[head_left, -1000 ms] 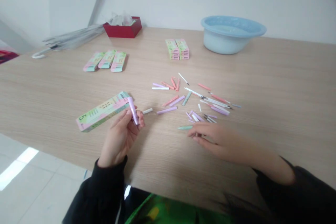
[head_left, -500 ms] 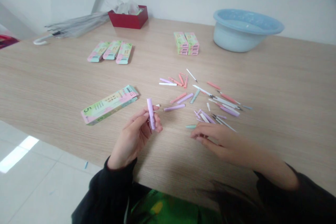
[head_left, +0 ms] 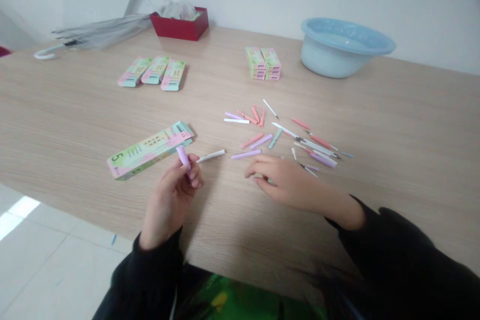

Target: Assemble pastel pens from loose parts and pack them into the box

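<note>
My left hand (head_left: 178, 182) is closed around a purple pen cap (head_left: 183, 157), which points up out of the fingers. Just beyond it, a white pen barrel (head_left: 212, 155) lies on the table. My right hand (head_left: 283, 180) hovers low over the wood with thumb and fingers apart, and nothing shows held in it. A purple pen barrel (head_left: 246, 154) is just ahead of its fingertips. Under that hand a bit of green shows, mostly hidden. Loose pen parts in coral, purple, green and white lie beyond, among them thin refills (head_left: 317, 145) with dark tips.
A long printed carton (head_left: 150, 152) lies at the left. Three similar flat cartons (head_left: 173, 75) are farther back, with a stack of small boxes (head_left: 263, 62) right of them. Behind stand a red box (head_left: 180, 29), a clear umbrella (head_left: 105, 35) and a blue basin (head_left: 337, 57).
My left hand has moved left with the purple pen cap, uncovering the white barrel. My right hand has shifted left and slightly up, and the view has turned slightly.
</note>
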`<state>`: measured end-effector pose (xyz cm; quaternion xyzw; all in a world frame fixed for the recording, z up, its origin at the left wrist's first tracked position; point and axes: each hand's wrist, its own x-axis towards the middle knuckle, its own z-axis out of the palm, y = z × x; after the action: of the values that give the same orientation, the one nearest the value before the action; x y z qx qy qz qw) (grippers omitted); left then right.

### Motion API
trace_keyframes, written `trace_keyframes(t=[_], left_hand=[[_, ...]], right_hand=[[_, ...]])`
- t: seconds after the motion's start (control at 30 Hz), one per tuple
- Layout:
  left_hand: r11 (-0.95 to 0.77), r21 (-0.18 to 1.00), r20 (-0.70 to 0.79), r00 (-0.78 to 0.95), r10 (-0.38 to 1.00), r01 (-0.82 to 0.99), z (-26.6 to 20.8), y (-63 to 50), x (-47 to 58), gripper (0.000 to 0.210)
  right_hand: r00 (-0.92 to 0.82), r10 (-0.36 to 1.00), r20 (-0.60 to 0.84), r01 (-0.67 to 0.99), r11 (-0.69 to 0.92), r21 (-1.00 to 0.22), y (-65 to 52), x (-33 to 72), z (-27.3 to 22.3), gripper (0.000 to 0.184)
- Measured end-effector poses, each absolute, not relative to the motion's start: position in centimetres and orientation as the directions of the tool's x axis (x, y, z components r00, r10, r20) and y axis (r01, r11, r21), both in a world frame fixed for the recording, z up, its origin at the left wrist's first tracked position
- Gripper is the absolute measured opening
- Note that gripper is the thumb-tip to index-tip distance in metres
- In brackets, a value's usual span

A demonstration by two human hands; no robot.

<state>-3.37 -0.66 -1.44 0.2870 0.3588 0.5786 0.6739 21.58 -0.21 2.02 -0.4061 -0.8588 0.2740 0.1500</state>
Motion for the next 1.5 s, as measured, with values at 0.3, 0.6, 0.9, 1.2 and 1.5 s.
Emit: trace_keyframes(t=[0.3,0.6,0.9,1.2,1.5], left_hand=[[0.152,0.79,-0.139,0.068,0.988,-0.594,-1.7,-0.9,-3.4,0.012],[0.127,0.828,-0.126,0.039,0.991,-0.547,-1.7,-1.1,-3.1,0.014],[0.161,0.898,-0.136,0.088,0.987,-0.411,-1.6,-2.5,-2.2,0.016],[0.346,0.827,-0.184,0.37,0.911,-0.442,-1.3,-5.2,3.4,0.023],[0.42,0.816,-0.329,0.279,0.902,-0.397,-2.0,-4.9,4.0,0.031]], right_hand=[[-0.607,0.795,-0.018,0.734,0.552,-0.395,5.3,15.9,0.6,0.019],[-0.594,0.803,-0.046,0.761,0.543,-0.357,5.6,14.4,-0.9,0.016],[-0.472,0.879,0.072,0.453,0.311,-0.835,0.9,16.9,3.5,0.008],[-0.206,0.97,-0.125,-0.227,-0.172,-0.959,-5.7,19.4,2.1,0.035],[-0.17,0.981,0.095,0.345,0.15,-0.926,-4.1,25.1,1.3,0.011]])
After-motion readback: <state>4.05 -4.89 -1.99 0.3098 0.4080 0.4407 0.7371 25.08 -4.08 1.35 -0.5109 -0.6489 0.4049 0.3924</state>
